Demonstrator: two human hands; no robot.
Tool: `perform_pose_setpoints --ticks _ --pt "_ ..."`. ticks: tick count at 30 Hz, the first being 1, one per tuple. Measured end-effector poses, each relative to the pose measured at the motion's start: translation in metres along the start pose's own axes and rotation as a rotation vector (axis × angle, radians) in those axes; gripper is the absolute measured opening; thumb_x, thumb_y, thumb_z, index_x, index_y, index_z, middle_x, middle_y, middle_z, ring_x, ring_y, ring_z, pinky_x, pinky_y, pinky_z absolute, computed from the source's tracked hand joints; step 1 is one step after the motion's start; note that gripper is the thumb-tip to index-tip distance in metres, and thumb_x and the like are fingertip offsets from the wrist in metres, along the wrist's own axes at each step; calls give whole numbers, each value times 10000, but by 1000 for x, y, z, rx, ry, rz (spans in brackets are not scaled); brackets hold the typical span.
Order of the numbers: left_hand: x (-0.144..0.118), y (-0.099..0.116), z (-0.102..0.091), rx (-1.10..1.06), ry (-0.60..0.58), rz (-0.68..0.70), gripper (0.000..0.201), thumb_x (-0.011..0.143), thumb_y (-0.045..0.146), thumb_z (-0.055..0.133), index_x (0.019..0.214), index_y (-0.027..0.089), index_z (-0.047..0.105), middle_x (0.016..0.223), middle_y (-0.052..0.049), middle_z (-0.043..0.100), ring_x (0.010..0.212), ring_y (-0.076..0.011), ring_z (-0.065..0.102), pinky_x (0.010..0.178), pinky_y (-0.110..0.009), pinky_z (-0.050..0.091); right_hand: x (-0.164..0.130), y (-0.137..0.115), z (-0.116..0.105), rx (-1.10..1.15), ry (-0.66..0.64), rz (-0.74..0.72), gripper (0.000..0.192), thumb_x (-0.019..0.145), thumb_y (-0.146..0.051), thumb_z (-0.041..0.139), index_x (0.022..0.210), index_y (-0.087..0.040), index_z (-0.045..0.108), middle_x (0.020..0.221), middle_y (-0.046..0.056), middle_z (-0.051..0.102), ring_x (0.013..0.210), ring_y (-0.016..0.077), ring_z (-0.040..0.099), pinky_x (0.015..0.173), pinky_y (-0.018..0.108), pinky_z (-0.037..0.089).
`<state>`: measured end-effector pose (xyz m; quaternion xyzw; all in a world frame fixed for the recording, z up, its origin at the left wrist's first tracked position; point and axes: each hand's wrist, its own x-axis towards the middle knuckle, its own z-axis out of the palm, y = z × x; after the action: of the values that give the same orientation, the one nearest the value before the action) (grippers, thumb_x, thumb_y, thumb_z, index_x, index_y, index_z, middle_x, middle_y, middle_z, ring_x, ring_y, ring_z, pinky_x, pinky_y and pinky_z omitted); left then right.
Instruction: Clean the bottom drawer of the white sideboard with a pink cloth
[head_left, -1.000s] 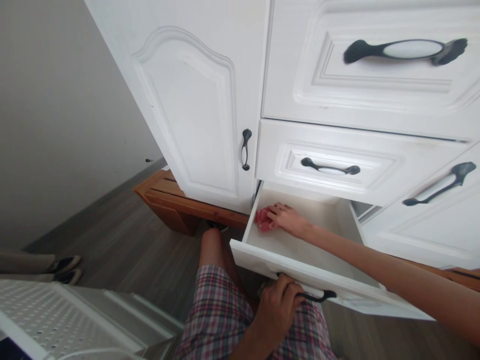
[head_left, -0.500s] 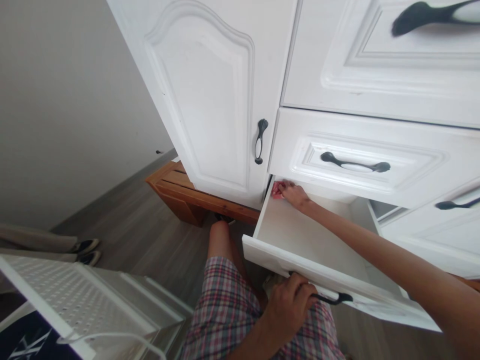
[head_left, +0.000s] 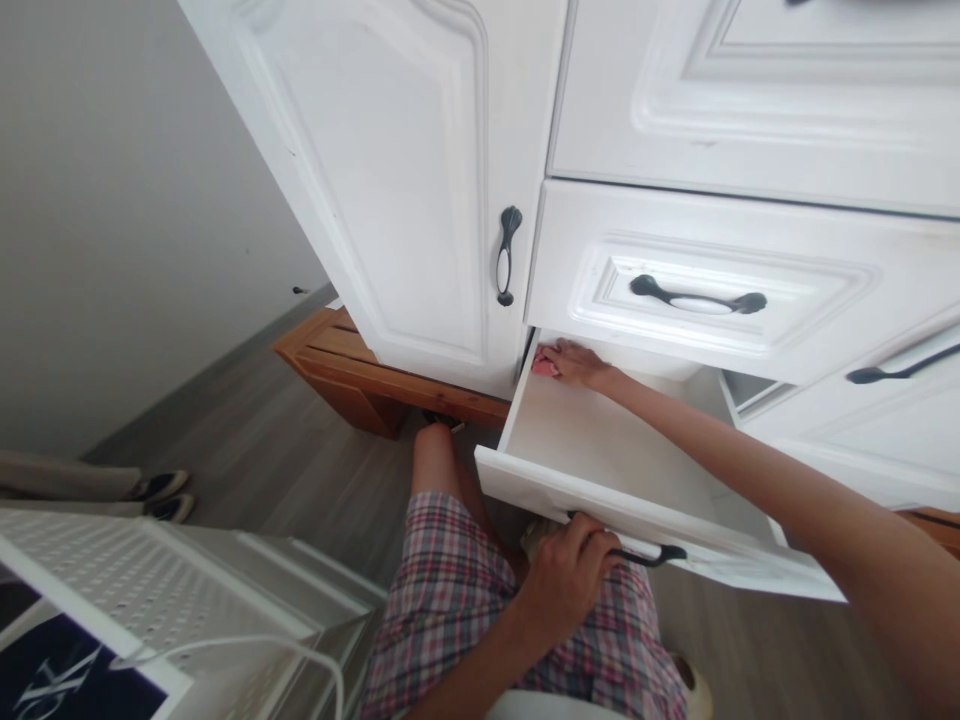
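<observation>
White cabinet (head_left: 420,180) fills twelve o'clock. Its bottom drawer (head_left: 600,460) is pulled open at four o'clock. Left hand (head_left: 562,590) clenches the drawer handle (head_left: 649,557). Right hand (head_left: 574,362) presses a pink cloth (head_left: 543,366) into the drawer's far left corner, fingers grasping it.

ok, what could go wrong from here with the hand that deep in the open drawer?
1. The right hand presses a pink cloth into the back left corner of the open white bottom drawer, under the closed white drawer above. The left hand has its grip on the black drawer handle; pushing in could pinch the right wrist.
2. The knee in plaid shorts sits just under the drawer front and could get bumped.
</observation>
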<state>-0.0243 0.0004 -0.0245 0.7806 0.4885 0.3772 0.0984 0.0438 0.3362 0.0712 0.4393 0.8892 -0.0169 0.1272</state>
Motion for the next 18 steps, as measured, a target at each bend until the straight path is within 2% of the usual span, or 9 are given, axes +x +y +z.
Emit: perform_pose_setpoints --ticks 3,7,13,18 --pt "-1 0 0 6 -6 17 105 1132 294 608 1165 230 684 1069 -34 705 917 -165 758 814 -272 654 -10 -10 1 48 -67 -9 692 1041 -363 600 1698 -229 432 1591 238 503 1324 390 636 1001 416 535" --pt "-2 1 1 6 14 4 85 1124 286 620 1162 232 674 1078 -30 711 908 -169 759 807 -281 657 -32 -28 3 80 -151 -92 695 1031 -342 615 1694 -228 443 1437 224 613 1134 346 730 929 381 541" --pt "0 1 1 -9 18 17 115 1143 280 573 1156 225 673 1059 -40 709 903 -166 760 811 -277 659 -71 -51 11 94 -127 -263 612 1010 -290 632 1612 -231 539 1282 188 684 1042 310 744 857 343 520" --pt "-1 2 3 -36 49 7 140 1147 331 578 1139 231 676 1057 -34 721 909 -179 764 811 -292 660 -99 -71 22 200 -126 -422 516 979 -289 653 1493 -249 637 1164 136 735 964 264 723 816 316 492"
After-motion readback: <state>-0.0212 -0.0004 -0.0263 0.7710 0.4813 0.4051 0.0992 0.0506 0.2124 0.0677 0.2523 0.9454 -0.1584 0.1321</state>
